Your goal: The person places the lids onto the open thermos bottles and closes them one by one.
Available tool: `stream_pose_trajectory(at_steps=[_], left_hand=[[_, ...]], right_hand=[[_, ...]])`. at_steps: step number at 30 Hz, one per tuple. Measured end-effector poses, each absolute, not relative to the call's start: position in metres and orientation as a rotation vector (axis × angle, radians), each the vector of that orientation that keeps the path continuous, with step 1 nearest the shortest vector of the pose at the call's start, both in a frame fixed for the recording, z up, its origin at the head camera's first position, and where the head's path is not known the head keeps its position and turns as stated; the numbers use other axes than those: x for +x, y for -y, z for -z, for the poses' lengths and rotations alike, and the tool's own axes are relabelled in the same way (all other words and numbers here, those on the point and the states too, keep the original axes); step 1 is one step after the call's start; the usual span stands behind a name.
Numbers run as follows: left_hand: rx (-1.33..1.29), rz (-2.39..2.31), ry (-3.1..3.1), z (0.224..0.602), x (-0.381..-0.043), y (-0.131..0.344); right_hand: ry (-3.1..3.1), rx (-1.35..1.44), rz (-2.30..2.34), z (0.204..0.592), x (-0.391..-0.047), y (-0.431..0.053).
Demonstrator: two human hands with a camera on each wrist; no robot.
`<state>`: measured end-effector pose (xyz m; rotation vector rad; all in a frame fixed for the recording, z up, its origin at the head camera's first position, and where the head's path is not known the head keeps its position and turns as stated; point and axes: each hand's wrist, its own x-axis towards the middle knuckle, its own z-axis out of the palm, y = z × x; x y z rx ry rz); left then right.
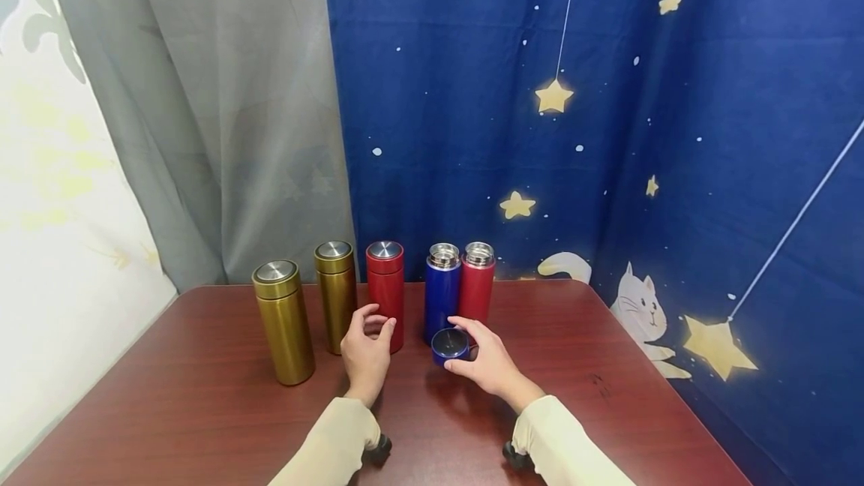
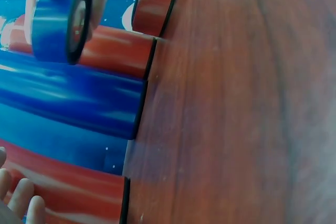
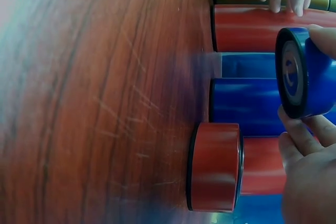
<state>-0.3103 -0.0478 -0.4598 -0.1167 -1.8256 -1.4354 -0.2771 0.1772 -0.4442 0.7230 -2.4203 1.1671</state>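
My right hand [image 1: 494, 364] pinches a blue bottle lid [image 1: 450, 351] between thumb and fingers, held above the table in front of the uncapped blue thermos bottle [image 1: 442, 295]. An uncapped red thermos bottle [image 1: 478, 287] stands close to its right. A red lid [image 3: 215, 167] sits on the table in front of that bottle, hidden in the head view. My left hand [image 1: 367, 351], fingers loosely bent and holding nothing, hovers in front of the capped red thermos bottle [image 1: 386, 283]; whether it touches the bottle, I cannot tell.
Two capped gold thermos bottles, a front one [image 1: 286, 332] and a rear one [image 1: 337, 298], stand on the left of the reddish-brown wooden table [image 1: 196, 396]. Behind the table hang a grey curtain [image 1: 256, 111] and a blue curtain [image 1: 466, 118] with stars.
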Motion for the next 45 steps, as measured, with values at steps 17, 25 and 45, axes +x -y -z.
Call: stream_pose_trajectory(at_steps=[17, 25, 45], left_hand=[[-0.336, 1.634, 1.893, 0.462, -0.31, 0.029], [-0.433, 1.742, 1.995, 0.46, -0.315, 0.021], [-0.455, 1.793, 2.183, 0.46, -0.332, 0.001]], right_hand=[[2.246, 0.701, -1.294, 0.44, -0.273, -0.175], [2.16, 0.714, -1.308, 0.437, -0.272, -0.174], [2.028, 0.688, -1.307, 0.403, -0.245, -0.163]])
